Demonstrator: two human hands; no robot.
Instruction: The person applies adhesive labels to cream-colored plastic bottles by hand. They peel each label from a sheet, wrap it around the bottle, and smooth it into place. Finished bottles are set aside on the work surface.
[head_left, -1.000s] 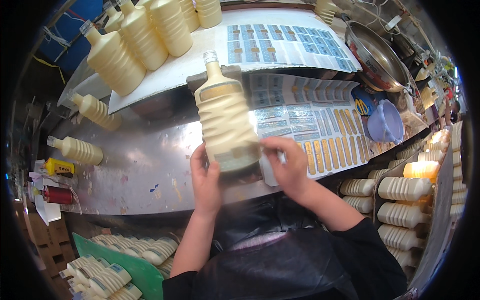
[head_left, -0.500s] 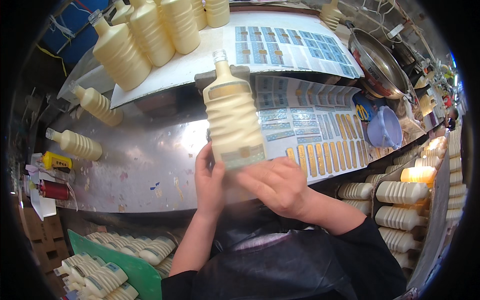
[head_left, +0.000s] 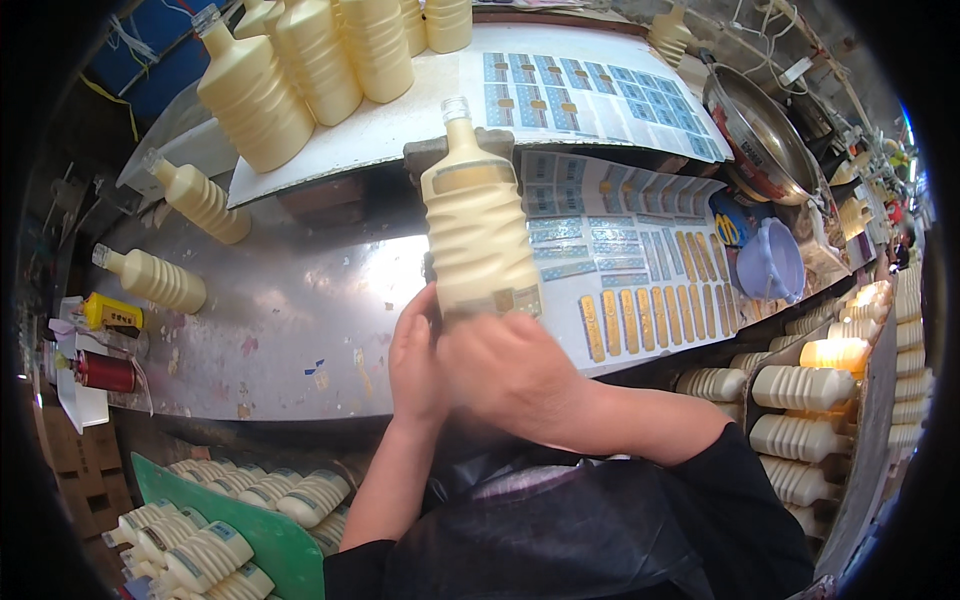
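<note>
A cream ribbed bottle (head_left: 482,235) with a clear neck lies in front of me, its neck pointing away over a dark block (head_left: 428,158). It bears a gold label strip near the shoulder and a blue-and-gold label near the base. My left hand (head_left: 413,355) is closed around the left side of its lower end. Across the base, partly over the lower label, lies my right hand (head_left: 520,380), slightly blurred. Its knuckles face up and its fingers fold against the bottle; their tips are hidden.
Sheets of gold and blue labels (head_left: 650,315) lie right of the bottle, with more label sheets (head_left: 560,95) on the raised white board (head_left: 430,110). Tall cream bottles (head_left: 315,65) stand at the far left. A purple basket (head_left: 770,262) sits right. Racked bottles (head_left: 800,388) and a green panel (head_left: 250,525) flank me.
My right hand has moved left and over the bottle's base, its fingers now folded; before, they reached toward the base from the right. The bottle's place in view has shifted slightly right.
</note>
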